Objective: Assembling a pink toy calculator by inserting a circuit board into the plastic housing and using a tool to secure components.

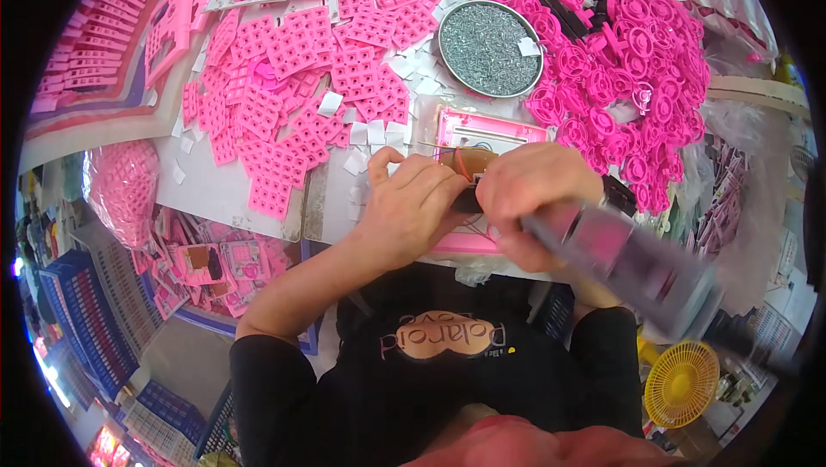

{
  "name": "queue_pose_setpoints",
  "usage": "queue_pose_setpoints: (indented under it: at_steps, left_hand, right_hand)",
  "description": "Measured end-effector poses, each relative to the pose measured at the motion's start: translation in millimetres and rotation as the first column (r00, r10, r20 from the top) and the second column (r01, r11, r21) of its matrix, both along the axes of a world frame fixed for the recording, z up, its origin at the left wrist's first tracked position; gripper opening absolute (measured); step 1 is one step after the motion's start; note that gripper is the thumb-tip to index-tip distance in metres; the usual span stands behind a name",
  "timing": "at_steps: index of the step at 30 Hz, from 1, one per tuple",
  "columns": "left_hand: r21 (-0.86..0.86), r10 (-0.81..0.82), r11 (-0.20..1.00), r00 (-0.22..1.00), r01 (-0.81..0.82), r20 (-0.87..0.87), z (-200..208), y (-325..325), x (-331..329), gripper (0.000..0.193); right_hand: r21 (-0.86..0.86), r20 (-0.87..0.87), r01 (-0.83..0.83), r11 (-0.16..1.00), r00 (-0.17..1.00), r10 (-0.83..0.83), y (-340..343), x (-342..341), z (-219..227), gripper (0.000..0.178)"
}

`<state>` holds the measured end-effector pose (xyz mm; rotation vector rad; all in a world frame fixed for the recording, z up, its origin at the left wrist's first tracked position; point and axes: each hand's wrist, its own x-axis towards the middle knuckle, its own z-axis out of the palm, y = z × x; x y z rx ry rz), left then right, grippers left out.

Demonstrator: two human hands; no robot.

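A pink plastic casing [456, 127] lies on the table in front of me, with thin red and dark wires [462, 163] running out of it. My left hand [413, 204] is closed over its near left part, fingertips on a small black part [467, 200] between my hands. My right hand [538, 191] is wrapped round a grey, see-through-bodied electric screwdriver [632, 260], tilted and smeared by motion. Its body points to the lower right and its tip is hidden behind my hand. My right fingers are right beside the black part.
Pink keypad pieces [292, 45] cover the table at left, among small white squares [376, 131]. A round tin of screws [490, 47] stands beyond the casing. Pink ring-shaped parts [615, 80] are heaped at right. A yellow basket [681, 383] is at lower right.
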<state>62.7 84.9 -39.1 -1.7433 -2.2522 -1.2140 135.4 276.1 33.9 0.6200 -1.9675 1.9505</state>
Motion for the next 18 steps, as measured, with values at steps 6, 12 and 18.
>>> queue_pose_setpoints:
  at_steps: [6,12,18]
  left_hand:
    - [-0.049,-0.026,0.998,1.000,0.026,0.003,11.9,1.1,-6.6,0.046]
    - [-0.118,-0.047,0.992,0.997,0.053,0.054,3.5,2.8,-10.9,0.057]
    - [-0.032,0.080,0.997,0.924,-0.074,0.375,-18.0,-1.4,1.2,0.078]
  right_hand:
    - [0.337,0.330,0.175,0.925,0.898,-0.291,33.3,38.6,-6.9,0.103]
    - [0.771,-0.093,0.295,0.564,0.929,-0.359,27.4,65.3,-40.0,0.063]
    - [0.690,0.075,0.310,0.654,0.868,-0.490,40.0,46.1,-27.4,0.038]
